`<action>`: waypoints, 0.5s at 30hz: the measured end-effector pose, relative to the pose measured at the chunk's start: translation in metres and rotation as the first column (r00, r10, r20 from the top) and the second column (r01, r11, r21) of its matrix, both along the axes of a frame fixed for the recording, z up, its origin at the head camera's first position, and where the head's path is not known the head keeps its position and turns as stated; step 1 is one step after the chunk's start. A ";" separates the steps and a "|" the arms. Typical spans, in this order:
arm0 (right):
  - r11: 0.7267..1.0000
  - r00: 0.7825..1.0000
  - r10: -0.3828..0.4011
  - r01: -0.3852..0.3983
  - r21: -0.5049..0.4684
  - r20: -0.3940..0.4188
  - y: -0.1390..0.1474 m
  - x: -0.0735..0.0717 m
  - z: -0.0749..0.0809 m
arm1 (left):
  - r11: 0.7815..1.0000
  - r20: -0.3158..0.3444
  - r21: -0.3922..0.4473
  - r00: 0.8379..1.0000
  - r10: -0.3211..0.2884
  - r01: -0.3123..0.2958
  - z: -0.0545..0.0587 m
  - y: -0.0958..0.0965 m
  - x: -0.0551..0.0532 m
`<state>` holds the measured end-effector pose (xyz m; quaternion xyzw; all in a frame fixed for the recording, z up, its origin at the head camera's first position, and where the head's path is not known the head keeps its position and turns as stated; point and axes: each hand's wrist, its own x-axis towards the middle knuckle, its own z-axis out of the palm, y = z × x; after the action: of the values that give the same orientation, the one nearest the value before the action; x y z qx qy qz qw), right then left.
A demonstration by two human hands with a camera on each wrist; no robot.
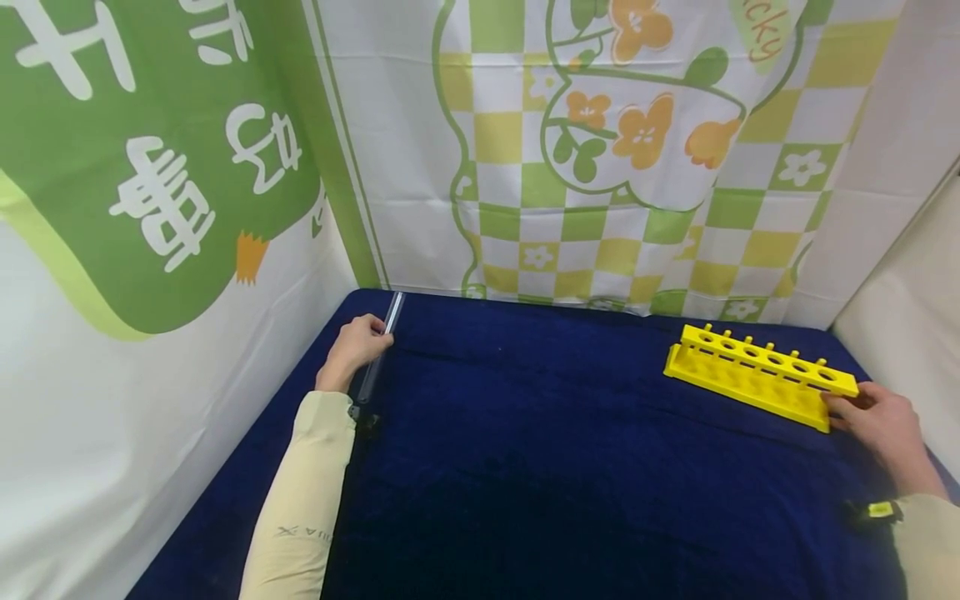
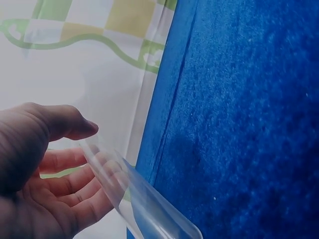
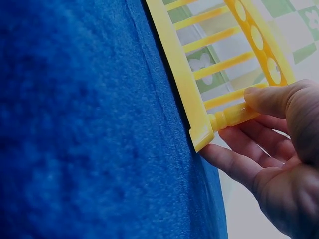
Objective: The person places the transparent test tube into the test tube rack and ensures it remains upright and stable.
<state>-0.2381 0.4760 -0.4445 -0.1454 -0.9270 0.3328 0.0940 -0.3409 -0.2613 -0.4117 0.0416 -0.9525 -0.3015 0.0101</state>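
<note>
My left hand (image 1: 356, 347) holds a clear test tube (image 1: 393, 312) between thumb and fingers at the far left of the table. In the left wrist view the tube (image 2: 162, 214) slants down to the right, its rounded end over the blue cloth, and the fingers show through its wall. At the far right, my right hand (image 1: 885, 421) grips the near right end of a yellow test tube rack (image 1: 750, 406). The right wrist view has the thumb and fingers around the end post of the rack (image 3: 199, 109), whose base is at the cloth.
A dark blue cloth (image 1: 555, 433) covers the table. A printed curtain (image 1: 585, 250) stands along the back edge, with a green and white sheet (image 1: 247, 350) on the left and a pale one (image 1: 911, 283) on the right. The rack's holes have no tubes in them.
</note>
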 end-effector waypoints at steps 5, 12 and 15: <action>1.000 1.000 -0.002 0.002 0.001 0.004 0.000 0.000 -0.001 | 1.000 -0.005 0.008 1.000 -0.001 0.001 -0.001 0.000 -0.001; 1.000 1.000 0.005 -0.005 0.008 -0.012 -0.001 0.001 -0.002 | 1.000 -0.002 0.016 1.000 -0.004 0.004 0.001 0.001 0.000; 1.000 1.000 0.011 -0.011 0.008 -0.019 -0.002 0.000 -0.001 | 1.000 -0.002 0.021 1.000 -0.005 0.005 0.001 0.002 0.000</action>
<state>-0.2381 0.4741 -0.4459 -0.1367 -0.9281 0.3310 0.1018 -0.3405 -0.2597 -0.4104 0.0392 -0.9494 -0.3114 0.0100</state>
